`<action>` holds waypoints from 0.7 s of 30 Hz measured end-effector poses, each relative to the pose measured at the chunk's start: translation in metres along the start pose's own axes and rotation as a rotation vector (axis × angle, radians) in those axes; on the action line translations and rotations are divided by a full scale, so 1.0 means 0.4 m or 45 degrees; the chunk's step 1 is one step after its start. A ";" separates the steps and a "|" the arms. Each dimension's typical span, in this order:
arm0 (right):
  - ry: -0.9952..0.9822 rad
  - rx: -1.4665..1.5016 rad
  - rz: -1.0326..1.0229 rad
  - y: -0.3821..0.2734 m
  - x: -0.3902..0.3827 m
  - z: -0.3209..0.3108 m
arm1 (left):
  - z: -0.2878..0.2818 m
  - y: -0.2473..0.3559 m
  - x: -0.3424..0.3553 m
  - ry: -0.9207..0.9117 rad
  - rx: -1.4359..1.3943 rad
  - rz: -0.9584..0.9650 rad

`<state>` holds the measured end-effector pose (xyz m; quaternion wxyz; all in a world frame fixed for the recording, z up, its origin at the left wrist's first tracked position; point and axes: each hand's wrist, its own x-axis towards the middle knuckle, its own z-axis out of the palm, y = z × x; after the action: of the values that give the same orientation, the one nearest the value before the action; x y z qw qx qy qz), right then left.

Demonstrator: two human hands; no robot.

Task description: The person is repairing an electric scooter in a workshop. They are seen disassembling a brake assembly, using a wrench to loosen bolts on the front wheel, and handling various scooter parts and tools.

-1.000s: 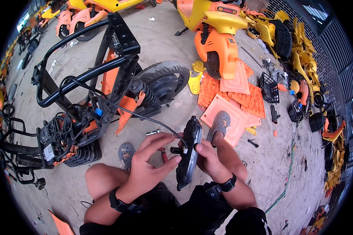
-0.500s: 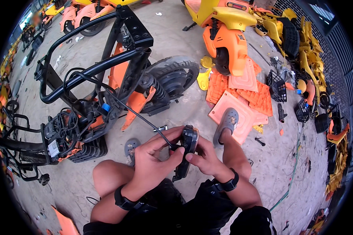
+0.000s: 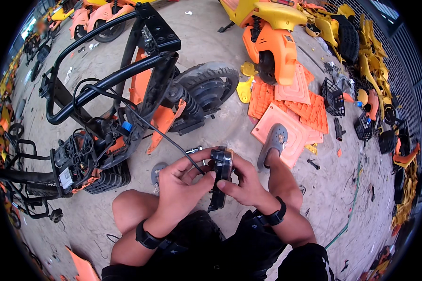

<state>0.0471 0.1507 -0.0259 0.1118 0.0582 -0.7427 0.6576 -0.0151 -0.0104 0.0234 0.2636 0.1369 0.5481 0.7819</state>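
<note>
A seated person grips a black module (image 3: pixel 220 175) in 2 hands above the lap, over a concrete floor (image 3: pixel 206 37). The left hand (image 3: pixel 185 180) pinches its black cable (image 3: pixel 140 119) where it enters the casing; the right hand (image 3: pixel 241 185) wraps fingers around the opposite edge. The cable runs up to a stripped black scooter frame (image 3: pixel 126 79). Orange panels (image 3: pixel 290 100) lie near the floor's right edge.

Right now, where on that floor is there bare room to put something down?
Bare concrete floor lies between the black rubber wheel and the flat orange plastic panels, and again right of the grey clog. The stripped black scooter frame crowds the left; yellow and orange body shells crowd the top right.
</note>
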 end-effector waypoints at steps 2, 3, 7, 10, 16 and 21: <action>0.016 0.011 0.040 -0.018 0.005 0.003 | 0.000 0.005 -0.001 0.013 -0.017 -0.064; 0.023 0.016 0.058 -0.026 0.007 0.004 | 0.000 0.005 0.000 0.010 -0.031 -0.049; 0.014 0.023 0.091 -0.026 0.006 0.006 | -0.005 -0.001 0.006 -0.012 -0.057 -0.019; 0.028 0.055 0.094 -0.024 0.008 0.011 | -0.003 0.008 0.009 -0.034 -0.099 -0.044; 0.036 0.117 0.169 -0.009 -0.002 0.015 | 0.000 0.009 0.006 -0.001 -0.124 -0.086; 0.033 0.274 0.246 -0.013 -0.005 0.025 | -0.009 0.013 0.004 0.020 -0.131 -0.104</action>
<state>0.0494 0.1399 -0.0227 0.0507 -0.0107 -0.6686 0.7418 -0.0195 -0.0134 0.0268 0.2978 0.0944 0.5143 0.7987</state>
